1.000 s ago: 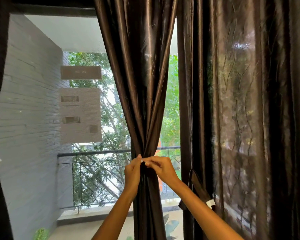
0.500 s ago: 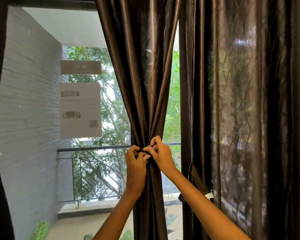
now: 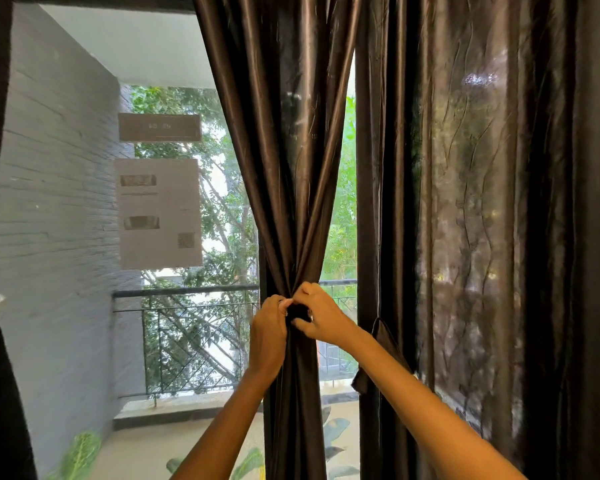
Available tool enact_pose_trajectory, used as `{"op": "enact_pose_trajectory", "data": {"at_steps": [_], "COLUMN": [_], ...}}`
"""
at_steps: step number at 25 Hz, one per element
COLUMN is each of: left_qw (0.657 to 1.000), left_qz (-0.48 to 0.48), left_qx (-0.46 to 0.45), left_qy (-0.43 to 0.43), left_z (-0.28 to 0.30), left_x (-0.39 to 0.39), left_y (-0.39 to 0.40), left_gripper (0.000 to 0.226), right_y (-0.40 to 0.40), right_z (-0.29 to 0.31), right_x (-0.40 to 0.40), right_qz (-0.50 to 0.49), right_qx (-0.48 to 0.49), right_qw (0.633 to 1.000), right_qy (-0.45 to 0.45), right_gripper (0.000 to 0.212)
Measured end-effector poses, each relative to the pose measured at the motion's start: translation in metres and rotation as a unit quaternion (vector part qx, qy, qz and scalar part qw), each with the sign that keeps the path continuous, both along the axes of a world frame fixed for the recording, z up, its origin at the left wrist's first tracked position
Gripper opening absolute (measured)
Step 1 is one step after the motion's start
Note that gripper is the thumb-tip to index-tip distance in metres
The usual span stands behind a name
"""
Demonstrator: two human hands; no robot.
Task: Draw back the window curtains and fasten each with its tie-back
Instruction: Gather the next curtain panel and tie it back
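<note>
A brown shiny curtain (image 3: 284, 140) hangs in the middle of the window (image 3: 174, 202). It is bunched tight at its waist, so it looks wide at the top and thin in the middle.

Both hands are at that thin part. The left hand (image 3: 268, 336) is on the left side of the curtain, with its fingers curled round the bunched cloth. The right hand (image 3: 321, 315) is on the right side, touching the left hand. Its grip is pinched on a dark band, the tie-back (image 3: 299, 310), which sits between the two hands at the waist of the curtain. Only a small bit of the band shows, so I cannot tell if it is fastened.

Right of this curtain hangs a second curtain (image 3: 482, 220). It hangs straight down and covers the right part of the window. A loose tie-back (image 3: 383, 344) dangles on its left edge, just behind the right arm.

Left of the middle curtain, through the glass, there is a grey brick wall (image 3: 49, 220), a black railing (image 3: 187, 341) and green trees (image 3: 222, 188). Two paper sheets (image 3: 158, 209) are stuck on the glass. Far left, a dark curtain (image 3: 0, 393) shows at the edge.
</note>
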State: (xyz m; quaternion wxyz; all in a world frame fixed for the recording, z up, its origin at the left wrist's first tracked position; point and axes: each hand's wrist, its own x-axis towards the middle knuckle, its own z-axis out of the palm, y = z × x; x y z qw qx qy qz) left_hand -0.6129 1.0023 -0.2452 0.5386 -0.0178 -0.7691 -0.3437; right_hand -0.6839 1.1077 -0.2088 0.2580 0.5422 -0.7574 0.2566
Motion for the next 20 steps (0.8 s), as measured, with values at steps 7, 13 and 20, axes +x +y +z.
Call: {"op": "enact_pose_trajectory", "data": {"at_steps": [7, 13, 20], "left_qw": [0.993, 0.989, 0.988], "left_qz": [0.062, 0.084, 0.095], "left_qx": [0.096, 0.110, 0.110], "left_qy": [-0.004, -0.059, -0.053], "left_z": [0.008, 0.005, 0.003], "left_x": [-0.007, -0.009, -0.005], "left_y": [0.016, 0.006, 0.006], "left_gripper": [0.031, 0.030, 0.031], "right_y": [0.000, -0.002, -0.006], "right_z": [0.018, -0.012, -0.040], "right_x": [0.001, -0.007, 0.004], "right_qz": [-0.054, -0.079, -0.155], "right_qx": [0.091, -0.029, -0.088], "right_qw": [0.993, 0.982, 0.908], "right_qy": [0.054, 0.169, 0.380], "right_gripper": [0.043, 0.010, 0.024]}}
